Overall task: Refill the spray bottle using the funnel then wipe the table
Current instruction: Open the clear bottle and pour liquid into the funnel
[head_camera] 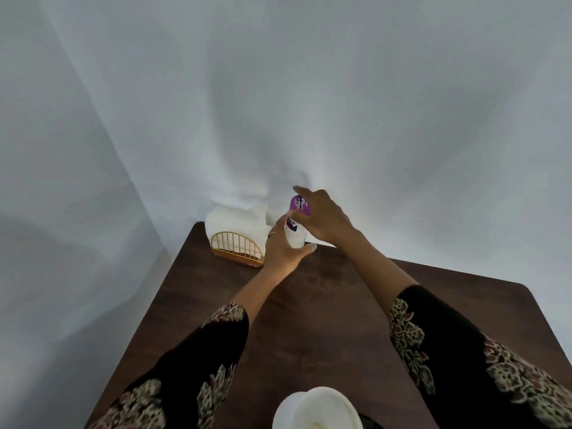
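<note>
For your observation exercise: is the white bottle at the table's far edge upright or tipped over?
Upright. The bottle stands on the table, left hand around its base, right hand at its top.

A gold wire napkin holder with an arched front sits at the far left corner of the tabletop, on a brownish base. It holds a stack of white paper napkins that rises above the wire arch and leans against the backdrop. Behind and to both sides hangs a white fabric backdrop, creased into long soft folds, with a few tiny dark specks on its right part.
</note>
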The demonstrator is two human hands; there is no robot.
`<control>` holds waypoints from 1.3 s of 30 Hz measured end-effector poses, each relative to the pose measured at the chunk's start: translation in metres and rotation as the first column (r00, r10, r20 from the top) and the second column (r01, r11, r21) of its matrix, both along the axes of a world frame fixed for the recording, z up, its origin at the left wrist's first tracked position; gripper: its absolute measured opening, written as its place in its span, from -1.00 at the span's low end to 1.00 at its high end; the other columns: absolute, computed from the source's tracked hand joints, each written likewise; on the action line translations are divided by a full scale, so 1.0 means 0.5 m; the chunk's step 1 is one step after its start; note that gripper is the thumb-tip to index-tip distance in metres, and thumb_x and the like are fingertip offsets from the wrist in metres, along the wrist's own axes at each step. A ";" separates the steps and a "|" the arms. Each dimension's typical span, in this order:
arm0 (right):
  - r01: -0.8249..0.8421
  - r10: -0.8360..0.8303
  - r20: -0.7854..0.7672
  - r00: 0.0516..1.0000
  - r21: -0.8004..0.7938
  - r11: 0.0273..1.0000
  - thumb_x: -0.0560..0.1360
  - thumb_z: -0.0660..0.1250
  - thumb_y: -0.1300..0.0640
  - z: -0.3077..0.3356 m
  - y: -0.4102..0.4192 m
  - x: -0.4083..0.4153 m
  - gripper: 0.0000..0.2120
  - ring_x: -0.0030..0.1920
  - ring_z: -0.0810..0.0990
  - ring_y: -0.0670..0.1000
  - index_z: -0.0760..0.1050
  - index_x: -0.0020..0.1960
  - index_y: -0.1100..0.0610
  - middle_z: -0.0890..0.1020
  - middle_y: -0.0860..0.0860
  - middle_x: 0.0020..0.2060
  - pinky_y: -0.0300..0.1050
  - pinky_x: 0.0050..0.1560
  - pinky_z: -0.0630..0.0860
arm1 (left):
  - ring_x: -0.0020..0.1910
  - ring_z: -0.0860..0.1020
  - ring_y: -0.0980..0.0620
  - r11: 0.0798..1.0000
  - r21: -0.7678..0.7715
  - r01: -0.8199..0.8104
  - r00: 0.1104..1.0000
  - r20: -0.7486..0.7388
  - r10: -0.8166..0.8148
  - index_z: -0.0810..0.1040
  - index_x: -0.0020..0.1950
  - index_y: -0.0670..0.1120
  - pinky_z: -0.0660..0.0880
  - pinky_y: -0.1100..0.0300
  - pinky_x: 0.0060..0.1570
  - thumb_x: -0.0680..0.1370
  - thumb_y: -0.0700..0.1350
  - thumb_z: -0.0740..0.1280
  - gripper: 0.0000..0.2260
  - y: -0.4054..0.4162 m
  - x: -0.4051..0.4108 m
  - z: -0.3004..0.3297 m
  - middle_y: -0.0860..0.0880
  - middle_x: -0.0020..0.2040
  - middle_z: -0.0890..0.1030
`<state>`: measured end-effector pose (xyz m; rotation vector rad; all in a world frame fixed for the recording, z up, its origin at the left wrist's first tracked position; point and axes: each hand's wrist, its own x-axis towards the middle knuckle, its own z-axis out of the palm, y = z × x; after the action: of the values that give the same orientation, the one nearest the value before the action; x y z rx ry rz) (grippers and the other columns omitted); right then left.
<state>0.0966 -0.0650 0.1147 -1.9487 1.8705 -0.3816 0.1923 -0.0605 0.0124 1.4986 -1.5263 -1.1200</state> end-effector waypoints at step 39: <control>-0.660 0.675 -0.158 0.721 0.142 0.738 0.35 0.42 0.34 0.275 0.425 0.194 -0.59 0.08 0.46 0.01 0.49 0.16 0.11 0.52 0.00 0.12 -0.13 0.02 0.50 | 0.06 0.48 0.05 0.997 -0.072 -0.035 0.983 0.178 0.047 0.38 0.32 -0.11 0.41 0.21 0.08 0.41 -0.04 0.48 -0.46 0.490 0.244 0.210 -0.09 0.27 0.52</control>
<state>0.1936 0.1476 0.2524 -2.5044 1.1071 0.1177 0.3145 0.1843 0.1175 1.6130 -1.6296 -0.9200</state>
